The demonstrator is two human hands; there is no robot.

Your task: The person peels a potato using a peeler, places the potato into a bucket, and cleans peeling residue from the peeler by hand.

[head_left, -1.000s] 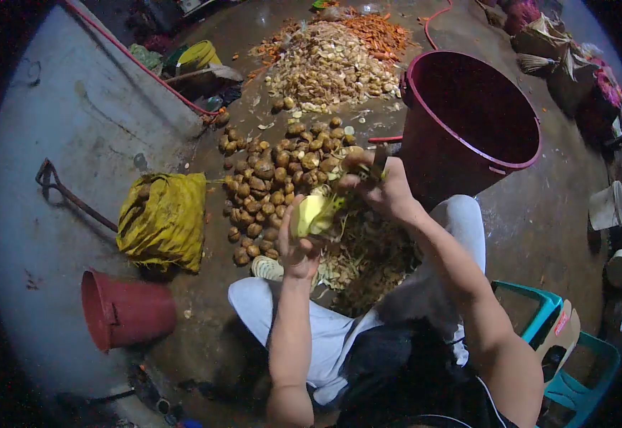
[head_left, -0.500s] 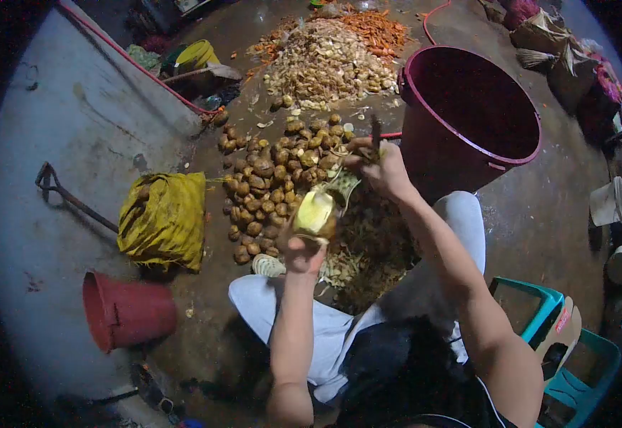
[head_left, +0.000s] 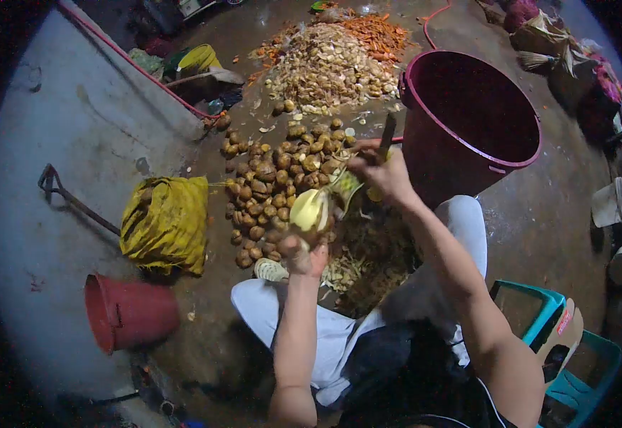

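Since half a second ago the left hand (head_left: 306, 258), curled round the tuber (head_left: 305, 212), seems to have turned it slightly, while the right hand (head_left: 384, 173), closed on the tool (head_left: 388, 133), stays just beyond it, so peeling appears still under way.

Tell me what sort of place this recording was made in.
Likely a bulk food-preparation area: a pile of round brown produce lies on the floor, a heap of pale pieces beyond it, and a large maroon bucket stands alongside.
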